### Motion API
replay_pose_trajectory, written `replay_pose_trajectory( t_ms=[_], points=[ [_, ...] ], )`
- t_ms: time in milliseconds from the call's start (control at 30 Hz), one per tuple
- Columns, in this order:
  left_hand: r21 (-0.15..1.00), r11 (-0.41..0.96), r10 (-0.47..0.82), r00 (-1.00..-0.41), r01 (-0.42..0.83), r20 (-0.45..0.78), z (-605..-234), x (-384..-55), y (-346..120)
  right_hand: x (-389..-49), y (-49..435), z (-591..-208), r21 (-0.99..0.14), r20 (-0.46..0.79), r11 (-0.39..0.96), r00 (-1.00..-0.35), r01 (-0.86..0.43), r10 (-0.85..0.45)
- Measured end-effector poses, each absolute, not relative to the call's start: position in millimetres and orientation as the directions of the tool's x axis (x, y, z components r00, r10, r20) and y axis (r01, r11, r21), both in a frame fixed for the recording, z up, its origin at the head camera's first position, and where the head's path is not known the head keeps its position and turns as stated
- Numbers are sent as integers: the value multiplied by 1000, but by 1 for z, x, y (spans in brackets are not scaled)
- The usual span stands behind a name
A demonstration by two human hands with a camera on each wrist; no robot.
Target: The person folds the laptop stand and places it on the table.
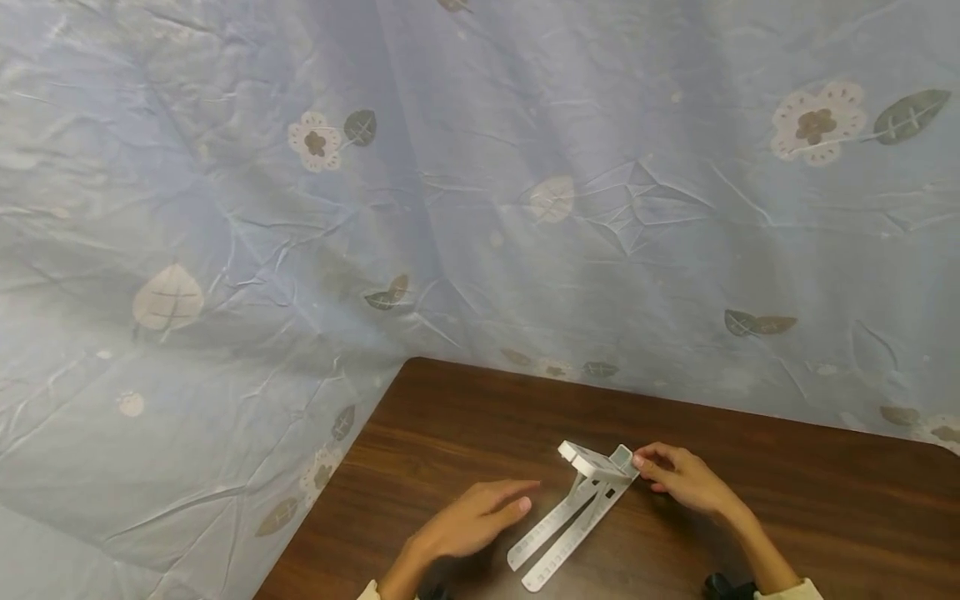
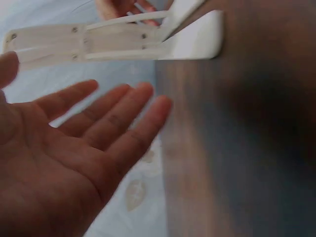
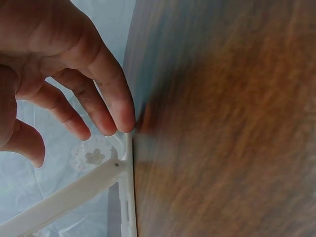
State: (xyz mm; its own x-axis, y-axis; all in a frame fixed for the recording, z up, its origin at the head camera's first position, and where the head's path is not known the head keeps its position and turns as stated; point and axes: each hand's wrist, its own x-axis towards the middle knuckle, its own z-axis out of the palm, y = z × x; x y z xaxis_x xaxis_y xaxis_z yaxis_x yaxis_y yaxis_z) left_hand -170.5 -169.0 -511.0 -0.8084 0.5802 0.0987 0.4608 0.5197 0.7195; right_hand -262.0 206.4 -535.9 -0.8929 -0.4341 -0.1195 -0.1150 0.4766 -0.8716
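A white folding stand (image 1: 558, 533) lies on the brown wooden table, its two long flat legs spread in a narrow V toward the near side. Its upper plate (image 1: 596, 461) is raised at a slant on thin struts. My left hand (image 1: 476, 517) hovers left of the stand with nothing in it. In the left wrist view, that hand's (image 2: 94, 143) fingers are spread below the plate's underside (image 2: 54, 44), which shows small screws. At the stand's far end is my right hand (image 1: 682, 477). From the right wrist, its fingertips (image 3: 121, 118) are right at the end of the base (image 3: 128, 197), thumb apart.
The wooden table (image 1: 810, 500) extends to the right and behind the stand. A pale blue floral cloth (image 1: 480, 208) hangs behind the table and along its left side. Black wrist straps (image 1: 723, 586) and light sleeves (image 1: 795, 590) show at the lower edge.
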Motion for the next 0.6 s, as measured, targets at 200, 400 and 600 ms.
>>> replay_pose_trajectory(
  t_ms=[200,400,600],
  points=[
    [733,522,591,-805,435,57,-522,-165,-166,-264,206,-535,-885,-114,453,-894,-106,-433],
    [795,478,586,-810,373,28,-527,-160,-166,-265,205,-535,-892,-137,445,-896,-74,-423],
    [873,400,569,-822,280,3,-531,-155,-164,-265,206,-537,-890,-128,449,-898,-84,-421]
  ],
)
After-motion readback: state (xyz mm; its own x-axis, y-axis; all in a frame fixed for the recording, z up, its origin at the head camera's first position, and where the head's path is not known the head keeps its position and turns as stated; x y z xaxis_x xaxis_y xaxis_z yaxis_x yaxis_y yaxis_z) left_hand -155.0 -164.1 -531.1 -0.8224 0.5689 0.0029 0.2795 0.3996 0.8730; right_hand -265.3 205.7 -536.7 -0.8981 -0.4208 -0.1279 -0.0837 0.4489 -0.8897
